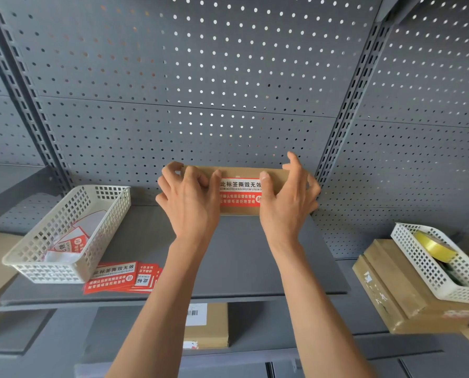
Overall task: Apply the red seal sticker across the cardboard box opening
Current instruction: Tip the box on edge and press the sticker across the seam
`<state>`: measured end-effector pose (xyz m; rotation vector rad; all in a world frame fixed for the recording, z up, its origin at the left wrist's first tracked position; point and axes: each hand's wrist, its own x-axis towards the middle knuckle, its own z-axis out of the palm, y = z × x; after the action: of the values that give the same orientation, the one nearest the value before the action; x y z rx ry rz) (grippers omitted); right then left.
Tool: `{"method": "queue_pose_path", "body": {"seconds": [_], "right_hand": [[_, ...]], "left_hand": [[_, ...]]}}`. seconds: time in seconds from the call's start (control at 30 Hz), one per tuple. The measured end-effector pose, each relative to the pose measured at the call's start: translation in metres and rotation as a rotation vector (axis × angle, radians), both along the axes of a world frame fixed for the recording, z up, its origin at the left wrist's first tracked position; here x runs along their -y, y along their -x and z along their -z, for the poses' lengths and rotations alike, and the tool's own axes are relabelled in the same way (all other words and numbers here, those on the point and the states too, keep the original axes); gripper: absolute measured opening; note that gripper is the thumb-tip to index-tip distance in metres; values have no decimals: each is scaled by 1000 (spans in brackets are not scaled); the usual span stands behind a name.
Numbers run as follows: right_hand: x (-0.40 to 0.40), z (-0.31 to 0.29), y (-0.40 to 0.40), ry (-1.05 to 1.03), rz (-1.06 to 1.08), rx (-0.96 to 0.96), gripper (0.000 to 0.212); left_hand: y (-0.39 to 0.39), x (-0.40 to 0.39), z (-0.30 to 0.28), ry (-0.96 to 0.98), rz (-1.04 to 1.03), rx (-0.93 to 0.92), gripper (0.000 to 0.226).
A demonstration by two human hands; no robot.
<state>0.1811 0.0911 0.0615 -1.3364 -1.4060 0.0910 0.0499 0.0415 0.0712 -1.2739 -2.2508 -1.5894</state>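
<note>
A flat brown cardboard box (272,175) stands on its edge at the back of the grey shelf (244,257), against the pegboard. A red and white seal sticker (240,192) with Chinese lettering lies across its front. My left hand (187,203) grips the box's left end, thumb beside the sticker's left edge. My right hand (289,197) grips the right end, thumb on the sticker's right edge. Both ends of the box are hidden behind my hands.
A white basket (64,236) with sticker sheets sits at the left, with a fanned stack of red stickers (121,278) in front of it. At the right, a second white basket (440,263) holding yellow tape rests on cardboard boxes (391,293). Another box (206,326) lies on the lower shelf.
</note>
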Motion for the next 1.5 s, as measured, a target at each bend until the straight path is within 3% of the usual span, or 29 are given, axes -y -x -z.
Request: {"method": "queue_pose_path", "body": {"seconds": [0.2,0.57,0.97,1.17,1.3,1.5], "right_hand": [[1,0,-7,2,-81,-23,57],[9,11,-27,-2,-266,63,62],[14,21,-47,75,-395,183,70],[32,10,-23,117,-275,118,99],[30,13,-22,142,-293,93,109],[26,16,-31,137,-373,-42,94]], "left_hand": [[7,6,-1,23,107,27,26],[20,22,2,56,286,37,29],[26,36,8,73,390,9,61],[9,30,8,51,278,27,82],[9,26,12,44,232,-4,76],[19,26,15,4,296,28,55]]}}
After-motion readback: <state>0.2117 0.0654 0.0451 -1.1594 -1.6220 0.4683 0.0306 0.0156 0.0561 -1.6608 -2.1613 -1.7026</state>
